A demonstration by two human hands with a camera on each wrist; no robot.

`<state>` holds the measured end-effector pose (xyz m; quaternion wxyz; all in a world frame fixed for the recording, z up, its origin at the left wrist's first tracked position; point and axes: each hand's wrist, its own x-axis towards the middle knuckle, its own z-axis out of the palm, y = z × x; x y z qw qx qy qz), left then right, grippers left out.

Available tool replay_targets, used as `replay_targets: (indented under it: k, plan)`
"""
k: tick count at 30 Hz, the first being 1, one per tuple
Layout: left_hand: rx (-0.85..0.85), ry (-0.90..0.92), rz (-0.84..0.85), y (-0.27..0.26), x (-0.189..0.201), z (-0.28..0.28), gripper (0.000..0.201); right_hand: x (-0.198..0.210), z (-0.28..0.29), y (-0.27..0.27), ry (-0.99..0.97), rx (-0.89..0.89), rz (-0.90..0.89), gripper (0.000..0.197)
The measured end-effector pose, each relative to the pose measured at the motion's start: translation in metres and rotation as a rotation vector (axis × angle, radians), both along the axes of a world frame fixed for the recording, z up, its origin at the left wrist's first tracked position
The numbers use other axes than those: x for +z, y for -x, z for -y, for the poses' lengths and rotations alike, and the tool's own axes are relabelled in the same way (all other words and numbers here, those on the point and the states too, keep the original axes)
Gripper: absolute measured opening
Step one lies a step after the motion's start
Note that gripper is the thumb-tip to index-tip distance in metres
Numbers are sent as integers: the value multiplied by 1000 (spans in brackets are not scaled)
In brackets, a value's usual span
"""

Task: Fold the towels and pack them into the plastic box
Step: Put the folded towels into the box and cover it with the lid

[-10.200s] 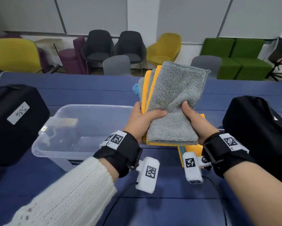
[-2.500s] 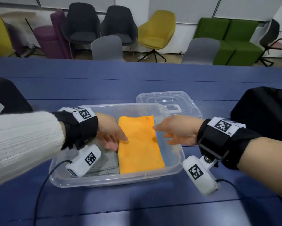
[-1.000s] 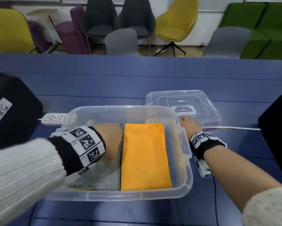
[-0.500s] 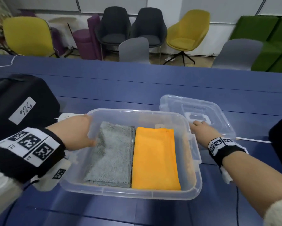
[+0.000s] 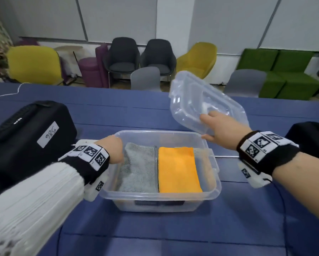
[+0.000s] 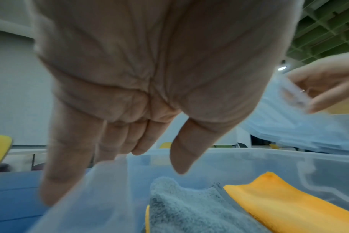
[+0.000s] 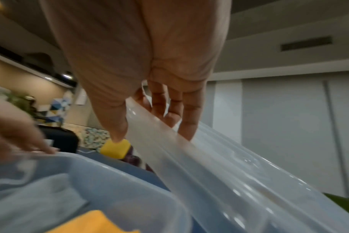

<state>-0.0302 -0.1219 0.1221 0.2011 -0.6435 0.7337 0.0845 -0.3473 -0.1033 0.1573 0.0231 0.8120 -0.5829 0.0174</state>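
Observation:
The clear plastic box [image 5: 160,197] stands on the blue table in front of me. Inside it lie a folded grey towel [image 5: 138,169] on the left and a folded orange towel [image 5: 177,172] on the right, side by side. My left hand [image 5: 114,152] sits at the box's left rim. In the left wrist view its straight fingers [image 6: 66,157] hang outside the wall [image 6: 110,181] and the thumb inside. My right hand [image 5: 208,124] pinches the near edge of the clear lid [image 5: 201,100]. The lid is tilted in the air above the box's far right corner, thumb and fingers [image 7: 187,119] on opposite faces [image 7: 239,181].
A black case [image 5: 25,141] with a white label lies left of the box. A black bag [image 5: 310,133] sits at the right edge. A white cable [image 5: 227,156] runs behind the box. Chairs and a green sofa stand beyond the table [image 5: 155,237].
My right hand has picked the lid up off the table behind the box and raised it, tilted, into the air. The left hand has stayed at the box's left rim.

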Motion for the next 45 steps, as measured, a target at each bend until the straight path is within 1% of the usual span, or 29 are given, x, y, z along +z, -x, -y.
replay_targets:
  k: [2,4,6,8,9,10,11,13,14,15,17,18,20,21,23,25,27,29,31,33,35,36,38,39,40,41,43,44,45]
  plan:
    - [27,37,-85,-9,2,0,35,9,-26,-33,-72,35,-66,40]
    - [107,70,-265,-22,1,-1,40,8,-51,-63,-166,68,-113,41]
    - [246,96,-591,-37,-4,-2,44,-1,-74,-90,-242,115,-159,41]
    - [432,26,-1004,-41,-4,-16,48,-12,-92,-112,-262,171,-194,40]
    - [500,-6,-1122,-43,-7,-23,50,-19,-100,-123,-256,199,-200,39]
    - [527,-32,-1201,-46,-12,-29,53,-25,-105,-133,-245,223,-197,40]
    - [525,-38,-1213,-50,-20,-32,64,-31,-109,-141,-234,239,-189,40]
    - [457,-41,-1168,-56,-39,-34,94,-40,-113,-156,-196,237,-151,37]
    - [415,-39,-1154,-56,-42,-38,94,-43,-114,-162,-172,225,-122,35]
    - [398,-32,-1168,-54,-39,-45,80,-44,-114,-167,-147,210,-97,32]
    - [358,-36,-1171,-51,-35,-55,39,-46,-116,-173,-102,206,-84,30]
    - [335,-11,-1142,-53,-41,-54,33,-47,-117,-176,-80,221,-92,30]
    - [314,50,-1093,-56,-48,-56,46,-53,-118,-180,-54,277,-106,30]
    - [330,70,-1082,-57,-50,-56,49,-55,-118,-182,-63,304,-108,30]
    - [333,99,-1087,-57,-50,-61,41,-56,-116,-181,-98,324,-94,28]
    - [324,127,-1080,-52,-47,-65,39,-53,-111,-173,-113,283,-68,33]
    - [329,122,-1062,-48,-51,-60,41,-54,-102,-154,-78,157,-12,46]
    - [366,115,-1043,-48,-57,-50,41,-61,-93,-126,-56,-51,45,61]
    - [392,129,-1023,-44,-60,-42,41,-71,-85,-97,-129,-285,79,73]
    - [403,142,-1017,-37,-56,-40,42,-80,-75,-74,-215,-453,123,74]
    - [447,150,-994,-31,-55,-39,38,-87,-63,-55,-221,-590,186,74]
    - [472,151,-998,-29,-56,-37,38,-88,-59,-48,-211,-671,257,73]
    - [535,153,-1057,-26,-55,-36,43,-90,-52,-35,-230,-828,509,72]
    - [582,157,-1105,-26,-56,-34,47,-93,-49,-31,-261,-880,631,72]
    - [635,156,-1146,-28,-60,-31,53,-94,-47,-28,-293,-908,713,70]
    - [687,152,-1189,-30,-64,-27,61,-95,-45,-26,-313,-922,748,68]
    - [814,105,-1318,-35,-74,-25,84,-97,-43,-24,-322,-929,756,66]
    - [875,38,-1409,-37,-78,-26,93,-98,-43,-23,-325,-930,770,66]
    - [914,-66,-1504,-39,-79,-28,92,-99,-43,-23,-329,-929,786,66]
